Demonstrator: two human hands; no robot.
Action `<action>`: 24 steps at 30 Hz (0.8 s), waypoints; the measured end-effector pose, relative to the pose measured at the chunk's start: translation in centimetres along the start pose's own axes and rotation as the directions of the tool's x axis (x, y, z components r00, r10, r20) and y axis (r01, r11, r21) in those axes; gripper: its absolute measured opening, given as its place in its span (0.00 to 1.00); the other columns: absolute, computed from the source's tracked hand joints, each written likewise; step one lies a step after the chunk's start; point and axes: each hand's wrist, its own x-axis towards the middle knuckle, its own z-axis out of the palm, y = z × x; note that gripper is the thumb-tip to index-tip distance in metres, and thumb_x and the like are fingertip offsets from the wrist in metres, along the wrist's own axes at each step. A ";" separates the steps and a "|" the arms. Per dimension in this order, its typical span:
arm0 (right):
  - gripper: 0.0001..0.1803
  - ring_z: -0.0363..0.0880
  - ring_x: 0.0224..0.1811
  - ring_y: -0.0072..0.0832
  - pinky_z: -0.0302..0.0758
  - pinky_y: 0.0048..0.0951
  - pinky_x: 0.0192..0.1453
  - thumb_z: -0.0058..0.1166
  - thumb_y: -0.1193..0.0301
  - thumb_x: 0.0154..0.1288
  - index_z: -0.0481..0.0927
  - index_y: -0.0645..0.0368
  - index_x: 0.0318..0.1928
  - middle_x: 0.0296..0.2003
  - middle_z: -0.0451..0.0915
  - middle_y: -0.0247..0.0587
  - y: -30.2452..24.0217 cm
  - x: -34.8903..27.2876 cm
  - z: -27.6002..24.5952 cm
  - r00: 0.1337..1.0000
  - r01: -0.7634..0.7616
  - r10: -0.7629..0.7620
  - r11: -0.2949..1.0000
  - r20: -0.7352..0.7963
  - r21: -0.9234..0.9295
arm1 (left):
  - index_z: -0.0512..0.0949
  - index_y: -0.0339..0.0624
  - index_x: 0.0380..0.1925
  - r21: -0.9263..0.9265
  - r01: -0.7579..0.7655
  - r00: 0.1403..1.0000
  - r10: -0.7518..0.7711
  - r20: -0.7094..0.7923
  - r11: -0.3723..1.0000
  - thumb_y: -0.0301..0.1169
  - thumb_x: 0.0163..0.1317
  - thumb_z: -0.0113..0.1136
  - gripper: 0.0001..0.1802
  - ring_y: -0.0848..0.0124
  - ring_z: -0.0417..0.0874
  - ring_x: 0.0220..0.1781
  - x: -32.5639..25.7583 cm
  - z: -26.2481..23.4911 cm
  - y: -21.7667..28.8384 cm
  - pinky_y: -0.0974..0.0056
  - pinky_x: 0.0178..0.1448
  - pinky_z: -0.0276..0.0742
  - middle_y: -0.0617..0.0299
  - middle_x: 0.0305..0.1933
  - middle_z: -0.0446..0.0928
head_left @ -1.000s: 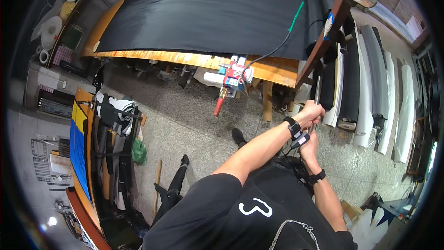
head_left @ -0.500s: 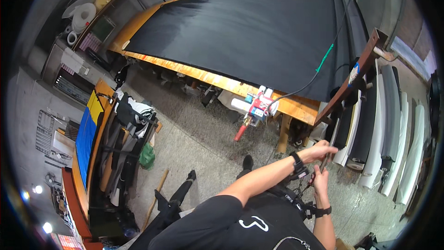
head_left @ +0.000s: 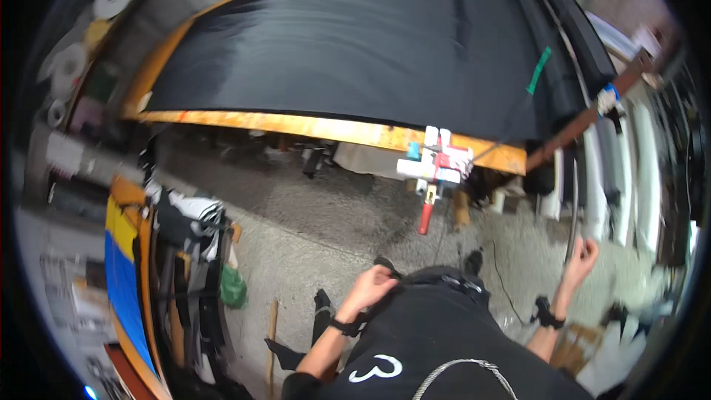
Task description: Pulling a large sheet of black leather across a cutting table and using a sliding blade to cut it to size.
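My right hand [head_left: 581, 259] is out to the right, its fingers closed round the lower end of a long thin grey rod or strip [head_left: 575, 200] that stands nearly upright. My left hand [head_left: 372, 287] is low in front of my body, near my hip. Its fingers look bent but are smeared by motion, and I make out nothing in them. Ahead, black fabric [head_left: 333, 44] lies spread over a wooden table [head_left: 296, 124]. At the table's near edge sits a red-and-white machine [head_left: 442, 164] with a red handle [head_left: 425, 218]; neither hand touches it.
A rusty metal bar [head_left: 574, 133] slants past the table's right corner. Fabric rolls [head_left: 622, 185] lean along the right side. A cable with green tape [head_left: 539, 70] runs above the fabric. To the left stand a blue-and-yellow board [head_left: 122, 267], a green bag [head_left: 233, 287] and a wooden stick [head_left: 272, 341].
My hands, together at the rod before, are now apart. The left has let go and moved left to my body; the right has moved right with the rod. My view has turned.
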 end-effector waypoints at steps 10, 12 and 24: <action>0.10 0.80 0.39 0.29 0.78 0.31 0.46 0.57 0.69 0.72 0.75 0.60 0.46 0.39 0.80 0.41 -24.7 -19.2 22.9 0.335 -0.932 0.265 0.236 0.904 0.275 | 0.78 0.34 0.50 0.008 -0.125 0.964 0.123 -0.233 0.992 0.33 0.61 0.69 0.21 0.66 0.86 0.44 3.3 -15.5 -6.5 0.62 0.50 0.81 0.53 0.43 0.85; 0.10 0.80 0.42 0.29 0.77 0.29 0.49 0.54 0.67 0.73 0.75 0.60 0.47 0.41 0.80 0.40 -26.8 -20.9 26.8 0.194 -0.964 0.241 0.227 0.951 0.139 | 0.78 0.34 0.51 0.034 -0.138 0.965 0.142 -0.220 0.990 0.34 0.61 0.69 0.22 0.64 0.86 0.45 4.2 -17.2 -4.9 0.60 0.51 0.81 0.52 0.44 0.85; 0.29 0.74 0.46 0.38 0.77 0.37 0.42 0.55 0.67 0.68 0.64 0.61 0.66 0.64 0.67 0.46 -22.3 -20.5 61.4 0.241 -0.968 0.622 0.101 0.745 0.229 | 0.78 0.33 0.51 -0.230 -0.084 0.970 0.026 -0.243 0.969 0.30 0.63 0.69 0.19 0.69 0.83 0.45 12.9 -29.0 -7.5 0.64 0.52 0.78 0.57 0.43 0.83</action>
